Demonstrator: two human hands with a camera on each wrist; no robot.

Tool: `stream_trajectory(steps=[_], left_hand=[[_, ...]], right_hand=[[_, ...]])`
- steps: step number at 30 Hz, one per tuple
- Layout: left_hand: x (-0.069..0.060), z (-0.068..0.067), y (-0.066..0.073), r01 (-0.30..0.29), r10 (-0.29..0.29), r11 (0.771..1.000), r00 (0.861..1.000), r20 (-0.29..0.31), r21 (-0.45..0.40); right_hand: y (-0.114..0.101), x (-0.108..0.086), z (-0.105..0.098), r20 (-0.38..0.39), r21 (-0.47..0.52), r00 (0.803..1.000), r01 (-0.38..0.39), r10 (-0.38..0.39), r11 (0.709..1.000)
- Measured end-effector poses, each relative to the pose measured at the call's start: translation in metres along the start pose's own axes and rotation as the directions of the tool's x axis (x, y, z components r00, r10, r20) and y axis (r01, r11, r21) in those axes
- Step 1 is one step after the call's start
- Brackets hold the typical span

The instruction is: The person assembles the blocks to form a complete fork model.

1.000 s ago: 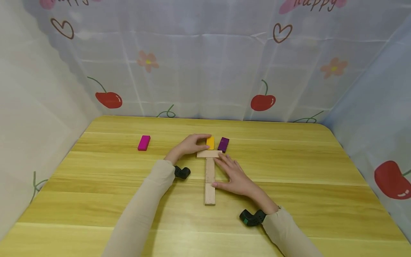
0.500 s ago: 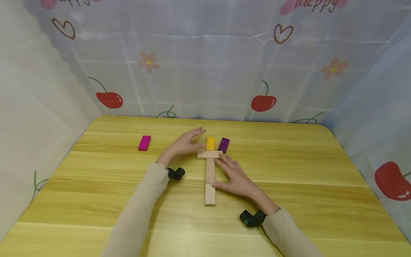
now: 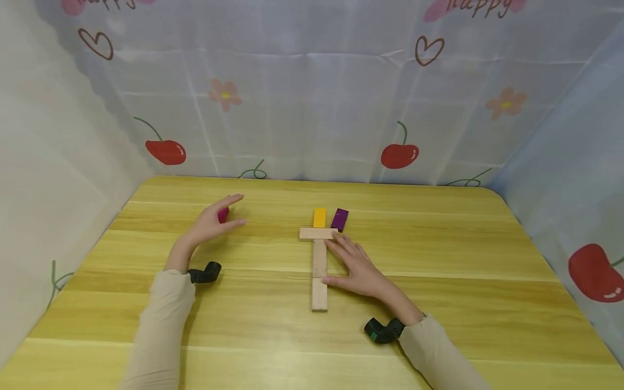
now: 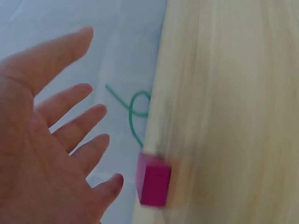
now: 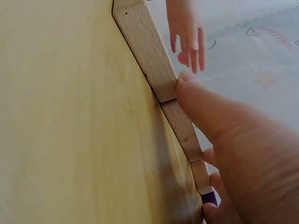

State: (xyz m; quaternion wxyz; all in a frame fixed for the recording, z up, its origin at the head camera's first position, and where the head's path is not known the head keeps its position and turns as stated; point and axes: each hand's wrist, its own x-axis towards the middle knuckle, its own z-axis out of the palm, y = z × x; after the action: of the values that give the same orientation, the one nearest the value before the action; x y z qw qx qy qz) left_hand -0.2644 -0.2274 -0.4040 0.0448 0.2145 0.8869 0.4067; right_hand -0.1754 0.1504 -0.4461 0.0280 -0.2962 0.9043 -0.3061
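My left hand [image 3: 209,223] hovers with spread fingers over the magenta block [image 3: 223,215], partly covering it in the head view. In the left wrist view the fingers stand apart from that magenta block [image 4: 155,181]. My right hand [image 3: 359,272] rests along the plain wooden blocks, thumb on the joint between the lower wooden block [image 3: 319,295] and the upper wooden block [image 3: 319,259]. Its fingertips touch the right end of the crosswise wooden block [image 3: 316,234]. Beyond that crosspiece lies a yellow block [image 3: 319,218], end toward it.
A purple block [image 3: 340,219] lies slightly tilted to the right of the yellow one. The wooden table [image 3: 439,336] ends at a patterned cloth backdrop [image 3: 302,119]. Black cameras [image 3: 384,330] are strapped to both wrists.
My left hand has let go of the yellow block and moved left to the magenta block. The yellow block stays behind the crosspiece. My right hand has kept its place.
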Motion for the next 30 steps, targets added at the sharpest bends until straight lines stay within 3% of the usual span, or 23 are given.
stream_trajectory(steps=[4, 8, 12, 22, 30], left_hand=[[-0.013, -0.014, -0.016, 0.097, -0.094, 0.990, 0.995, 0.040, -0.102], [-0.021, -0.019, -0.027, 0.137, -0.120, 0.971, 0.988, 0.095, -0.198], [-0.023, -0.020, -0.034, 0.122, -0.092, 0.965, 0.987, 0.135, -0.233], [-0.023, -0.024, -0.043, 0.070, -0.040, 0.982, 0.985, 0.169, -0.177], [-0.020, -0.022, -0.044, 0.063, -0.050, 0.983, 0.996, 0.078, -0.170]], right_hand=[[-0.001, 0.001, 0.000, 0.005, 0.001, 1.000, -0.005, 0.005, 1.000], [-0.001, 0.001, 0.000, 0.006, 0.004, 1.000, -0.007, 0.007, 1.000], [-0.001, 0.000, -0.001, 0.001, 0.007, 1.000, -0.002, 0.002, 1.000], [0.000, 0.000, -0.001, -0.003, 0.001, 1.000, 0.005, -0.005, 1.000], [-0.001, -0.001, -0.001, -0.008, 0.008, 1.000, 0.005, -0.005, 1.000]])
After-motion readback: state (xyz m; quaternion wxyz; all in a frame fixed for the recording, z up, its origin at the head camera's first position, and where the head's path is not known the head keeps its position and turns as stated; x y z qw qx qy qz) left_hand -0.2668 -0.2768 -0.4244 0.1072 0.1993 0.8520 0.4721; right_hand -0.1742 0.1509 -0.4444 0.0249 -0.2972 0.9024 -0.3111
